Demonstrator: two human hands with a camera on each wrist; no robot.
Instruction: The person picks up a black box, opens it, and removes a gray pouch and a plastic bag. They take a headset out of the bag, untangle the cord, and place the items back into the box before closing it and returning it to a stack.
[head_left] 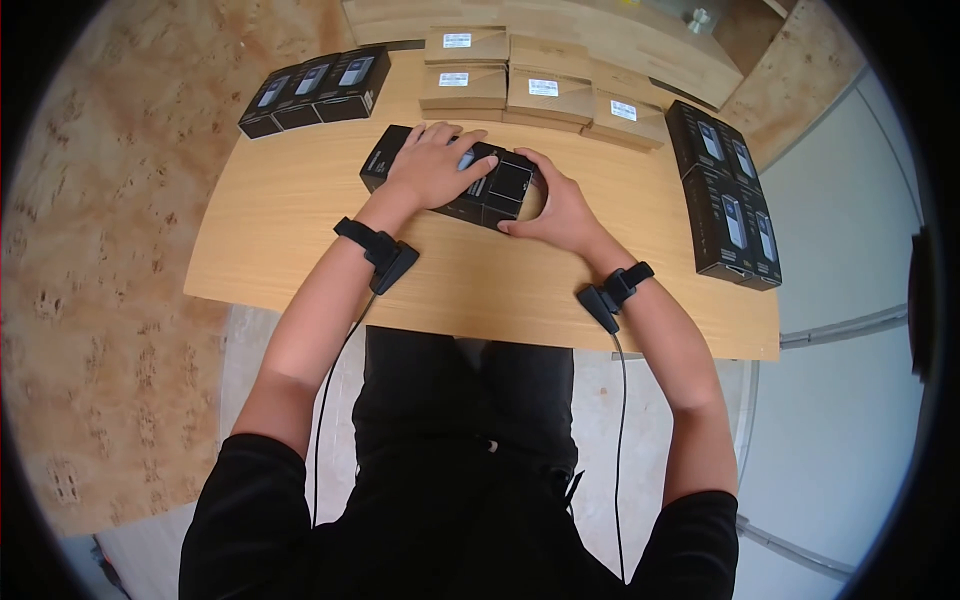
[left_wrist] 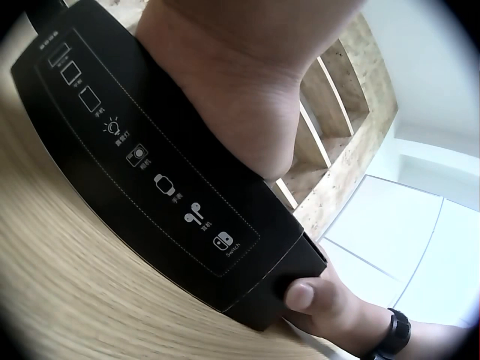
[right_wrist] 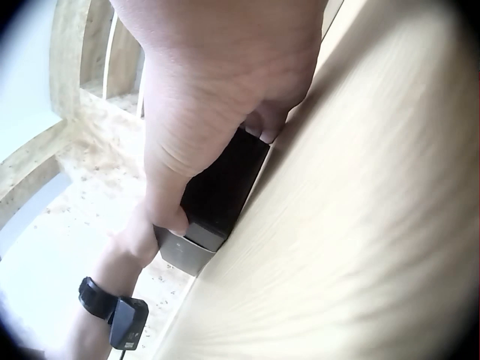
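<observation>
A black product box [head_left: 465,207] lies at an angle on the wooden table. My left hand [head_left: 437,172] rests across its top, fingers extended toward the far edge and thumb pointing right. With thumb and fingers on opposite sides, my right hand [head_left: 565,212] grips the box's right end. White icons of a camera, a watch and earphones line the box's near side [left_wrist: 154,161] in the left wrist view, where the right thumb [left_wrist: 301,296] presses near the end. The dark end of the box [right_wrist: 225,184] shows beneath the right hand in the right wrist view.
Three black boxes [head_left: 315,90] stand in a row at the back left. Several brown cartons [head_left: 545,100] with white labels are stacked at the back. More black boxes [head_left: 725,195] lie along the right edge. Cables [head_left: 622,450] hang from both wrist cameras.
</observation>
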